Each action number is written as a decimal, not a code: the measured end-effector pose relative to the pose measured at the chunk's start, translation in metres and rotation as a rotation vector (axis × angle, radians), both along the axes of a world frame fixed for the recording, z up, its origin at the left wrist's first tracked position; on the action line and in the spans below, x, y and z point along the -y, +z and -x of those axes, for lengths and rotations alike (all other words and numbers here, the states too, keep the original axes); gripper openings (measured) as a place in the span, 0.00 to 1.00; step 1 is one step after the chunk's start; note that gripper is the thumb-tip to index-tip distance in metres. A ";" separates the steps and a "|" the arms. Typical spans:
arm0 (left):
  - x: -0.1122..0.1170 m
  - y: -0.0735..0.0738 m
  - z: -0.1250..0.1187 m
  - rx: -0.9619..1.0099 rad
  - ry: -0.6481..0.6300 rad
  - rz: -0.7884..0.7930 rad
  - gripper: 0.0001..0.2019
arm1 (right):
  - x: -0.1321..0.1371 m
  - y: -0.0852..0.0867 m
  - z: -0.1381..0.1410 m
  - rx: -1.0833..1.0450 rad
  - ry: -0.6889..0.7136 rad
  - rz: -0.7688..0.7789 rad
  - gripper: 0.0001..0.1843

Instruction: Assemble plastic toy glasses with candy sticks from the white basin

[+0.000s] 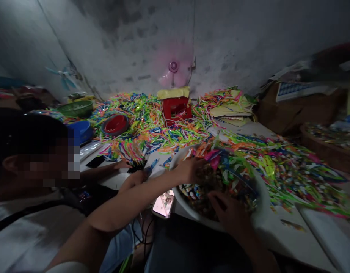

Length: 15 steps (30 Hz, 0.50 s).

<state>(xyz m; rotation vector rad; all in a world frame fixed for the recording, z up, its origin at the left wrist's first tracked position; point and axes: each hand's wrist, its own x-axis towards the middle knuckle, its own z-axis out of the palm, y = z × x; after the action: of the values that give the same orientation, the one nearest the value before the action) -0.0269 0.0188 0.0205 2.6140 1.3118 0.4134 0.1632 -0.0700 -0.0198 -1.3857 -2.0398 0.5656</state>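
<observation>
A large white basin (264,204) sits before me, filled with small mixed-colour pieces too blurred to name. My left hand (189,170) reaches over its left side, fingers bent and smeared by motion. Bright plastic strips (214,157) in pink, blue, orange and green lie right at its fingertips; whether it grips them is unclear. Low in the basin, my right hand (230,210) dips toward the small pieces (192,191), its thumb and fingers apart with nothing visible between them. More green and clear strips (237,170) spread over the basin's far right part.
Heaps of coloured strips (135,110) cover the table. At left a person (29,212) handles a bundle of strips (133,153). A phone (163,203) lies beside the basin. Farther back stand a red stool (166,110), a pink fan (173,67), and red (115,124) and blue (79,131) bowls.
</observation>
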 end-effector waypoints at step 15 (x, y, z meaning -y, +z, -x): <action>0.009 0.008 0.089 0.983 0.487 0.239 0.33 | 0.001 -0.006 0.001 0.032 -0.078 -0.058 0.18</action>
<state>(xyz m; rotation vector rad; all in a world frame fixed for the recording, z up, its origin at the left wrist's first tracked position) -0.1159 0.0096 0.0290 1.4698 1.4221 1.2934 0.1623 -0.0714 -0.0260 -1.4408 -2.0015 0.4500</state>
